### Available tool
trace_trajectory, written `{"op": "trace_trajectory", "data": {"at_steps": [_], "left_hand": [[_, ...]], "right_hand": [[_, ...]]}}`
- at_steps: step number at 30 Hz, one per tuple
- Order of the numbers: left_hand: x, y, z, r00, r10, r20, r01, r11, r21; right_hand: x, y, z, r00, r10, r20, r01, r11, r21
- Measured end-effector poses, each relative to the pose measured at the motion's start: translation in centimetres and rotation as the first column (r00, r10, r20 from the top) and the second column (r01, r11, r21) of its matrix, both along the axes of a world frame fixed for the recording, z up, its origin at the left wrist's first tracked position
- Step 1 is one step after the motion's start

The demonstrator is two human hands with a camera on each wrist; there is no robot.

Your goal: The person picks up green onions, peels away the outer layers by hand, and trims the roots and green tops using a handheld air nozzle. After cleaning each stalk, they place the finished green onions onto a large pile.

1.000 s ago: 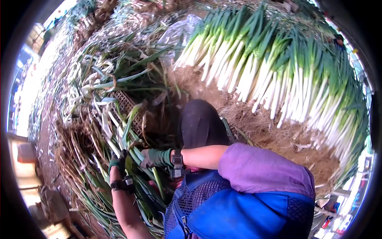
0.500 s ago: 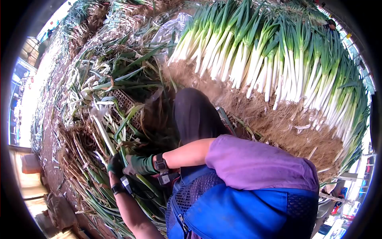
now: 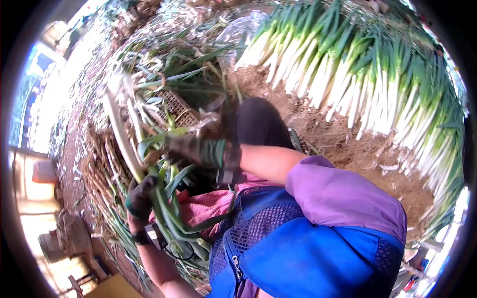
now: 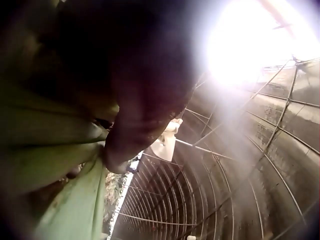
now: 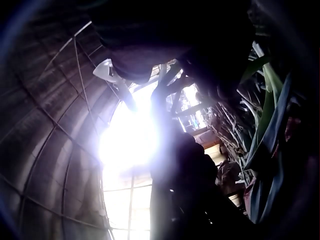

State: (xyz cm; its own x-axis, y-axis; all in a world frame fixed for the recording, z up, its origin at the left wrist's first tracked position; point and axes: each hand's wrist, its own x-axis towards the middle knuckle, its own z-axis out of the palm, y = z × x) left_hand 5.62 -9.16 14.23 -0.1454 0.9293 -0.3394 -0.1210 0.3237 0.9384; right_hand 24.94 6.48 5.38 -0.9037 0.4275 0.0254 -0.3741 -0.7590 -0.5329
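Observation:
My left hand [image 3: 139,198], in a dark glove, grips a bunch of leeks [image 3: 164,198] low on the green stalks. One pale stalk [image 3: 119,134] of the bunch juts up and to the left. In a green glove, my right hand [image 3: 191,148] grips the leaves of the same bunch a little higher, just above my lap. The left wrist view shows the dark gloved thumb [image 4: 135,115] pressed against a green stalk [image 4: 75,210]. In the right wrist view the hand is a dark backlit shape, with leek leaves [image 5: 267,125] at the right.
A long stack of trimmed white-and-green leeks [image 3: 357,84] lies to the right, with roots and soil [image 3: 357,154] before it. Loose leaves cover a brown lattice crate [image 3: 176,107]. A clear plastic bag [image 3: 238,30] sits at the back. A greenhouse roof [image 4: 240,165] arches overhead.
Both hands have risen with the leek bunch from the pile toward my lap. The right hand has moved up along the leaves, and a pale stalk now sticks out up-left.

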Motion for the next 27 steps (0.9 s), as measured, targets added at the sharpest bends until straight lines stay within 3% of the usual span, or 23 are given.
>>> {"op": "trace_trajectory", "data": {"at_steps": [1,2,3,4,5,6,9,11,12,13,14,15,16,18,20,21,22,23,24,25,27], "left_hand": [[0.3,-0.3,-1.3,0.97,-0.053,-0.237,0.079,0.991,0.104],[0.9,-0.5,-2.0,0.896,-0.099,-0.433,0.179,0.973,0.147],[1.4,-0.7,-2.6,0.782,-0.104,-0.615,0.265,0.948,0.177],[2.4,-0.3,-2.3,0.829,-0.1,-0.55,0.212,0.966,0.145],[3.3,0.2,-1.9,0.871,-0.085,-0.483,0.157,0.981,0.11],[4.1,0.7,-1.7,0.985,0.023,-0.172,-0.022,1.0,0.008],[2.8,0.9,-1.2,0.99,0.144,-0.012,-0.144,0.989,-0.024],[2.1,1.0,-0.5,0.979,0.173,0.113,-0.168,0.984,-0.052],[1.9,1.0,-0.9,0.92,0.095,-0.381,-0.006,0.974,0.228],[1.5,1.0,-1.9,0.611,0.14,-0.779,0.269,0.889,0.37],[2.9,1.0,-1.6,0.779,0.06,-0.625,0.18,0.932,0.314],[4.2,1.0,-1.2,0.912,0.037,-0.408,0.069,0.968,0.242],[5.5,1.0,-0.9,0.979,0.076,-0.191,-0.048,0.988,0.148],[6.5,0.8,1.2,0.989,0.1,-0.108,-0.095,0.994,0.05],[5.2,0.3,0.7,0.988,0.046,-0.148,-0.045,0.999,0.01],[4.8,-0.1,0.4,0.986,0.02,-0.166,-0.022,1.0,-0.013],[5.0,-0.5,1.0,0.992,0.006,-0.127,-0.007,1.0,-0.011],[5.4,-1.1,2.1,0.996,-0.01,-0.088,0.01,1.0,-0.007],[5.6,-1.7,2.6,0.999,-0.026,-0.048,0.026,1.0,-0.003],[5.6,-2.6,2.4,0.996,-0.003,-0.086,0.002,1.0,-0.011],[5.1,-4.3,2.6,1.0,0.001,0.008,0.0,0.999,-0.033]], "right_hand": [[-0.4,0.1,1.1,0.99,-0.088,0.113,0.078,0.993,0.086],[0.6,0.1,4.4,0.99,0.012,0.137,0.001,0.996,-0.093],[0.9,-0.1,5.7,0.985,-0.031,0.172,0.043,0.997,-0.068],[1.0,0.0,6.4,0.976,-0.079,0.203,0.088,0.995,-0.037],[1.3,0.5,6.4,0.964,-0.198,0.18,0.162,0.967,0.196],[1.0,1.1,6.0,0.942,-0.313,0.124,0.237,0.878,0.416],[0.4,1.2,5.4,0.932,-0.362,0.03,0.323,0.864,0.386],[-0.1,0.8,5.5,0.931,-0.337,0.138,0.276,0.9,0.339],[0.3,0.3,5.4,0.962,-0.225,0.153,0.181,0.95,0.256],[-0.5,0.1,5.2,0.965,-0.206,0.163,0.157,0.95,0.27],[-0.9,-0.5,6.1,0.967,-0.187,0.174,0.133,0.95,0.283],[-0.5,-1.1,6.9,0.915,-0.3,0.272,0.159,0.884,0.441],[-0.3,-1.3,7.7,0.909,-0.287,0.303,0.133,0.887,0.442],[-1.9,-0.6,4.8,0.924,-0.36,0.131,0.219,0.777,0.59],[-2.6,0.9,5.3,0.906,-0.422,-0.026,0.362,0.741,0.565],[-2.0,2.3,5.9,0.867,-0.455,0.204,0.25,0.751,0.611],[-1.9,4.1,5.0,0.774,-0.612,0.163,0.175,0.453,0.874],[-1.8,5.9,4.0,0.635,-0.77,0.058,0.037,0.106,0.994],[-2.3,8.3,1.5,0.489,-0.859,-0.152,-0.125,-0.241,0.962],[-3.7,13.2,-1.8,0.554,-0.824,-0.119,0.247,0.027,0.969],[-1.6,15.8,1.2,0.61,-0.791,0.045,0.561,0.472,0.68]]}}
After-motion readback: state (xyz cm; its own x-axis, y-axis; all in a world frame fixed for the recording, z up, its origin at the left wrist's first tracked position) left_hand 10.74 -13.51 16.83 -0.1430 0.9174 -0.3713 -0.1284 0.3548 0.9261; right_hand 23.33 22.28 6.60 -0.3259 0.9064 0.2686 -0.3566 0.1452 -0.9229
